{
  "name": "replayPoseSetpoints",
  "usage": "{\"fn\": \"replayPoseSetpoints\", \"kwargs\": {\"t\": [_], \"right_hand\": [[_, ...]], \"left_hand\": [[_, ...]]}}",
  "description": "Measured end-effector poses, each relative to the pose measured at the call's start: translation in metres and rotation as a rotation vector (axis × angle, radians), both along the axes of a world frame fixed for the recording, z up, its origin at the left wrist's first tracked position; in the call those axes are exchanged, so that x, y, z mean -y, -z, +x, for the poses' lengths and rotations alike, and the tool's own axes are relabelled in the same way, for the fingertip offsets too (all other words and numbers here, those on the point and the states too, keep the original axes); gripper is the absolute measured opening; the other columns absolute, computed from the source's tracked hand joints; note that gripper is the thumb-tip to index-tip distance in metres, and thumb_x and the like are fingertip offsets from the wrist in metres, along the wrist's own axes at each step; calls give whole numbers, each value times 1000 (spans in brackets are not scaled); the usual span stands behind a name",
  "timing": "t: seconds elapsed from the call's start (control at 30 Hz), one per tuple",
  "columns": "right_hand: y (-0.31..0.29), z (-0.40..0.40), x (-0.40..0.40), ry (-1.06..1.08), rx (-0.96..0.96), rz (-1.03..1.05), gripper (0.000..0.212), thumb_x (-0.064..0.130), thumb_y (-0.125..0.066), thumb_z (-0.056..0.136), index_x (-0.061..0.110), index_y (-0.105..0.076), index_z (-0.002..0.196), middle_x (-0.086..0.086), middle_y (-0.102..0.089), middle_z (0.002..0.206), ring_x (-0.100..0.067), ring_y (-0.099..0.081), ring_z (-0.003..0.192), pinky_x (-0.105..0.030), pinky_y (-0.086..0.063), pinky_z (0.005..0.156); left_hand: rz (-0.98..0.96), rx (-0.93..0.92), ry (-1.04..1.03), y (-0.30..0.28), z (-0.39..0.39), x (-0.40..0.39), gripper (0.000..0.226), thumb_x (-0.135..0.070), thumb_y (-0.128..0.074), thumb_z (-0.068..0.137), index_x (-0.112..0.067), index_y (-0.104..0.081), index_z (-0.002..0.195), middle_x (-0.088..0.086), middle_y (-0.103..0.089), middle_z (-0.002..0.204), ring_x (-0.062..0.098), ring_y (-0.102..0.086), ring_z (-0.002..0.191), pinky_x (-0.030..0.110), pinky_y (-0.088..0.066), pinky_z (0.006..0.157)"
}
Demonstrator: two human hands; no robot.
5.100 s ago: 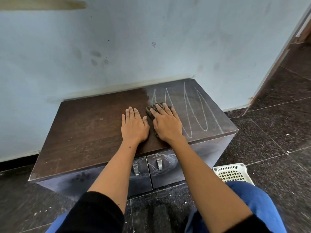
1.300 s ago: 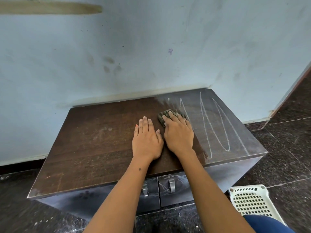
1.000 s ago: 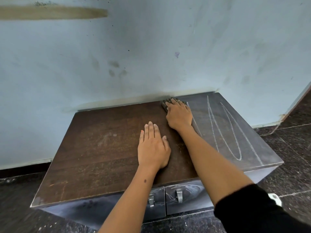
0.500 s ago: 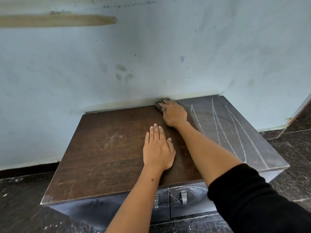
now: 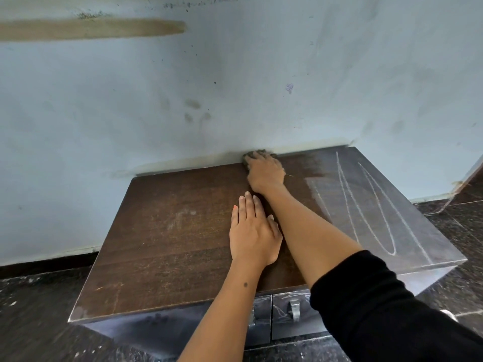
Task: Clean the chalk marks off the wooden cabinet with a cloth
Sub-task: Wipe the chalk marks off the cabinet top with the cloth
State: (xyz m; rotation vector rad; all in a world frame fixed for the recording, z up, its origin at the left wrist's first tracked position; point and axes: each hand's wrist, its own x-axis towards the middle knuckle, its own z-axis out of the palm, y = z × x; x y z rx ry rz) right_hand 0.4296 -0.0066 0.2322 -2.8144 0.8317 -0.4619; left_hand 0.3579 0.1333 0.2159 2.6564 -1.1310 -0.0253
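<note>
At the back edge of the wooden cabinet [image 5: 167, 231], right where its top meets the wall [image 5: 235, 100], the right hand [image 5: 265, 172] presses the cloth [image 5: 252, 154] flat against the wood. Cloth mostly hidden under the hand; only a dark, textured bunch shows past the fingertips, touching the wall line. From my feed the right fingers look extended over the cloth, pressing rather than clutching, though motion blur softens them and I cannot tell how much they curl at the tips. Right forearm runs diagonally from the front right across the cabinet top; a black sleeve [image 5: 379, 309] covers the upper arm.

Left hand [image 5: 252, 236] lies palm down near the middle of the top, fingers straight and close together, pointing toward the wall, holding nothing. Its thumb side sits just beside the right forearm.

Chalk marks [image 5: 366, 205]: long white looping strokes over the right part of the top, running from near the back edge to the front right corner. That zone also carries a greyish chalk haze. Left and centre of the top show dark brown wood with faint scuffs.

Front face of the cabinet: two small doors with metal handles [image 5: 294, 309], pale scribbles on them. Dark speckled floor [image 5: 39, 309] surrounds the cabinet. High on the wall at upper left, a pale tan strip [image 5: 91, 28].
</note>
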Motion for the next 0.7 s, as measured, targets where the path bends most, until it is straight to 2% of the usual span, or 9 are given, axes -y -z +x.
{"fn": "replayPoseSetpoints", "kwargs": {"t": [0.13, 0.23, 0.33, 0.43, 0.7], "right_hand": [[0, -11, 24, -90, -35, 55, 42, 28, -33, 101, 29, -40, 142, 5, -31, 152, -20, -27, 141, -39, -26, 112], [-1, -37, 60, 30, -13, 75, 41, 27, -33, 101, 28, -42, 140, 4, -34, 151, -21, -30, 138, -40, -28, 111], [-1, -51, 78, 116, -22, 112, 42, 25, -32, 101, 27, -41, 141, 3, -31, 152, -21, -27, 140, -39, -25, 113], [-1, -56, 69, 124, -15, 108, 41, 24, -31, 101, 25, -41, 141, 2, -30, 153, -21, -25, 141, -38, -22, 115], [1, -142, 9, 92, 23, 95, 41, 26, -33, 101, 30, -42, 140, 8, -32, 152, -18, -27, 140, -36, -21, 114]], "left_hand": [[10, -1, 4, 0, 0, -1, 86, -43, 15, 76, -6, -4, 151, 11, 2, 160, 21, 5, 147, 34, 4, 118], [34, 2, -4, -2, 0, 0, 78, -41, 10, 82, -6, -3, 151, 10, 3, 160, 21, 6, 147, 33, 4, 118], [54, 1, -5, -4, 0, -1, 66, -38, 0, 93, -7, -2, 151, 10, 4, 160, 20, 6, 147, 33, 4, 118], [61, -1, -4, -6, -1, -2, 58, -34, -14, 102, -7, -3, 152, 9, 4, 160, 20, 6, 147, 33, 4, 119], [69, -37, -3, -10, -3, -3, 58, -33, -16, 102, -5, -5, 151, 10, 1, 160, 21, 3, 147, 34, 2, 119]]}}
